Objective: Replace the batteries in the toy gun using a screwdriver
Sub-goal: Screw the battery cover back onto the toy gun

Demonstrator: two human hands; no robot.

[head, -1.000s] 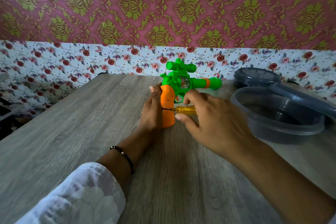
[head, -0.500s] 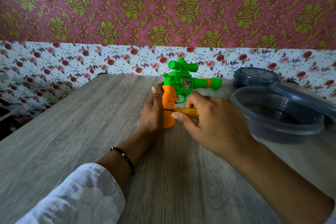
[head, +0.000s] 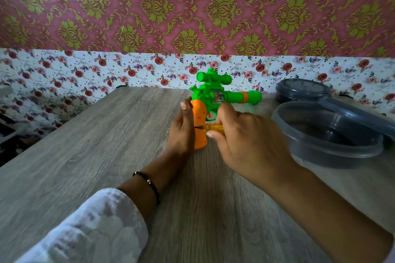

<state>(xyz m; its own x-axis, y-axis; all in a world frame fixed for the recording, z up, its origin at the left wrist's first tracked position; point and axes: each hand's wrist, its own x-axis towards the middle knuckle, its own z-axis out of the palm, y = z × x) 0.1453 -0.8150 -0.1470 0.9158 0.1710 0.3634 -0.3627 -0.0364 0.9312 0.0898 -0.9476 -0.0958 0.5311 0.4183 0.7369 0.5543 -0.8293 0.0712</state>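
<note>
From the head camera, the toy gun [head: 210, 100] stands upright on the far middle of the counter [head: 85, 156], the butt of its orange grip [head: 199, 128] resting on the wood. The left hand [head: 181, 132] is wrapped against the left side of that grip, steadying it. The right hand [head: 245, 141] is clenched around the yellow handle of the screwdriver [head: 213, 128], whose dark tip meets the right face of the grip about halfway up.

The gun's long axis runs left to right across the scene, barrel and muzzle pointing right toward the grey containers [head: 329, 134], with the scope on top. The screwdriver lies roughly horizontal, also left to right, tip pointing left.

The main risk, as I judge it, is the tip slipping out of the screw head: the gun balances on a narrow butt, so a sideways push could tip it or skid it left despite the bracing hand, and the tip could jab the left palm. Turning at a slant could also strip the small screw. Whether the tip is properly seated is too small to tell.
</note>
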